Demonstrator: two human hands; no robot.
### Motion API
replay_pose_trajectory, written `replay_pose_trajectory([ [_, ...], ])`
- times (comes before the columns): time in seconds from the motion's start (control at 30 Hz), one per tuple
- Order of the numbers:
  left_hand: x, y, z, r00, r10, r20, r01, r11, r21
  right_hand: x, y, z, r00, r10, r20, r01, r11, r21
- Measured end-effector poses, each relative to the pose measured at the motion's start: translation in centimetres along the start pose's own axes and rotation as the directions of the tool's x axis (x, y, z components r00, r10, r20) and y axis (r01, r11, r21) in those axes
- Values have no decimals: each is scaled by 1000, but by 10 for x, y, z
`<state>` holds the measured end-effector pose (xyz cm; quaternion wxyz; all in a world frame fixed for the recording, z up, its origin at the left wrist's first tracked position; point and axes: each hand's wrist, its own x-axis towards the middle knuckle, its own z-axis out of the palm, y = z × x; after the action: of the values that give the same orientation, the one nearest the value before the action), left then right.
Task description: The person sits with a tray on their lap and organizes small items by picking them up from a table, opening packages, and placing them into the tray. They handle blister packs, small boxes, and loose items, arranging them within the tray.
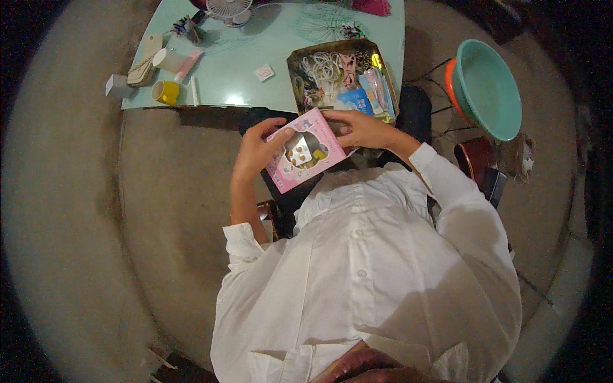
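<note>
A pink cardboard box (313, 174) with a cut-out window is held tilted between both hands, over the lap and just off the table's near edge. Through the window show a silvery blister pack and something yellow. My left hand (258, 146) grips the box's left side, thumb on its front face. At the upper right side, my right hand (359, 128) holds it too, with some fingers hidden behind. Right beyond the box lies a dark patterned tray (293, 79) of coiled white cables (325, 67), a bundled pink cable (348, 71), a blue packet (355, 100) and slim packets.
The pale green table (230, 62) carries a yellow mug (166, 92), a white cup (167, 61), a pink tube (188, 66), a small chain-strap bag (142, 74), a white box (118, 86) and a fan (229, 8). A green basin (493, 91) stands at the right.
</note>
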<state>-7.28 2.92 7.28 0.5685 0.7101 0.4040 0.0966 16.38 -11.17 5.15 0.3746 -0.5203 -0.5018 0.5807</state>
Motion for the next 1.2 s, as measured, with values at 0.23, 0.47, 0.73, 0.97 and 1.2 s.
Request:
replay_pose_trajectory([
  [0.23, 13, 40, -15, 998, 55, 27, -59, 986, 157, 6, 48, 14, 980, -40, -195, 87, 967, 240],
  [0.47, 5, 55, -14, 996, 91, 10, -92, 978, 188, -3, 23, 16, 986, 35, -163, 40, 900, 434],
  [0.73, 26, 4, -8, 983, 119, 138, -124, 992, 28, 6, 36, 21, 951, 107, -291, -41, 973, 226],
  [0.97, 28, -41, 4, 983, 171, 61, -143, 935, -324, -23, -42, 27, 855, -21, -519, -13, 998, -62],
  [1.2, 28, -50, 6, 974, 227, -26, -214, 868, -449, -28, -51, 31, 785, -102, -612, 37, 992, -118],
])
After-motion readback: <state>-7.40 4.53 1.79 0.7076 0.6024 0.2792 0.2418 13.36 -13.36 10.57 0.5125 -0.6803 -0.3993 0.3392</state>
